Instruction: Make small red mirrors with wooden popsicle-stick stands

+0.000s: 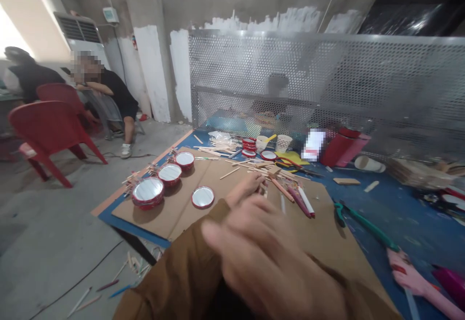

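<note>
Head view: whether the left hand [249, 186] or the blurred right hand [269, 254] grips, I cannot tell. Thin pale wooden sticks [268, 170] beyond the left hand could scatter, if bumped.

On the table [385, 211], round containers [169, 173] line the cardboard's [316, 223] left side, sticks [230, 173] lie around its far edge, and cups [284, 144] stand behind, before a mesh panel [232, 70].

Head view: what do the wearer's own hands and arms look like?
Long, creased brown sleeves, no visible markings. The left hand and right hand are both ungloved; blur hides finer detail on the right.
</note>
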Demonstrator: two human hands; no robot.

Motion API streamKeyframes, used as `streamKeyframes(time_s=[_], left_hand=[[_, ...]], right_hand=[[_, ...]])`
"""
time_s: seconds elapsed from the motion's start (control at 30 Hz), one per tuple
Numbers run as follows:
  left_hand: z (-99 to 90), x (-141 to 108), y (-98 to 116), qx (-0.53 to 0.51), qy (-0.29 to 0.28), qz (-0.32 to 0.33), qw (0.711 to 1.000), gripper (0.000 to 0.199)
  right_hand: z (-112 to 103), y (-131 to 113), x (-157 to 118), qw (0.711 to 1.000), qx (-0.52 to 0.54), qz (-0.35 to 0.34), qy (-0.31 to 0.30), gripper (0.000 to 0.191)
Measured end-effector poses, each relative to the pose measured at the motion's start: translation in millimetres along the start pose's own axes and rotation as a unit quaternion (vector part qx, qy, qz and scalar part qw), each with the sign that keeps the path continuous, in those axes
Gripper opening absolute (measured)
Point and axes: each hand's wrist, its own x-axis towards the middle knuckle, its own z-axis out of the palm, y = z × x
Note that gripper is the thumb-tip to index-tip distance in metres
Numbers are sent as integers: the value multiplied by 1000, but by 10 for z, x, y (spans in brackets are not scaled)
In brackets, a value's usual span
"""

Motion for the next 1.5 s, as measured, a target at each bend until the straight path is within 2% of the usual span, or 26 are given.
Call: streamKeyframes(time_s=[0.1, 0.2, 0.3, 0.37, 0.47, 0.57, 0.67, 0.87, 1.03, 1.23, 1.4, 1.5], left_hand=[[-8, 9, -16, 15, -26, 14, 999, 27], [-10, 52, -55, 21, -41, 6, 999, 26], [-10, 85, -79, 17, -50, 8, 999, 25], [-11, 90, -84, 14, -52, 17, 998, 26], [-9, 81, -83, 18, -54, 18, 998, 26], [0, 79, -84, 30, -57, 8, 998, 27], [15, 98, -96, 33, -66, 7, 997, 29], [32, 158, -145, 45, -83, 17, 995, 33], [35, 161, -153, 51, -90, 16, 995, 36], [20, 110, -137, 47, -85, 26, 995, 39], [28, 72, -107, 44, -79, 17, 996, 34], [20, 91, -88, 31, -28, 16, 999, 31]], right_hand=[[414, 483, 628, 995, 21, 55, -86, 19], [867, 694, 1089, 982, 47, 53, -174, 14], [1230, 649, 1380, 980, 23, -39, -195, 17], [1435, 579, 1521, 978, 24, -66, -197, 39], [1694, 524, 1645, 975, 31, -45, -216, 70], [1863, 537, 1655, 973, 43, -18, -227, 84], [1919, 558, 1620, 974, 47, -20, -221, 87], [1855, 535, 1650, 981, 53, -14, -184, 83], [1861, 540, 1644, 974, 71, -25, -214, 88], [1819, 503, 1641, 961, 102, -15, -256, 77], [1766, 479, 1726, 972, 107, 4, -211, 85], [1706, 574, 1799, 978, 100, 27, -181, 90]])
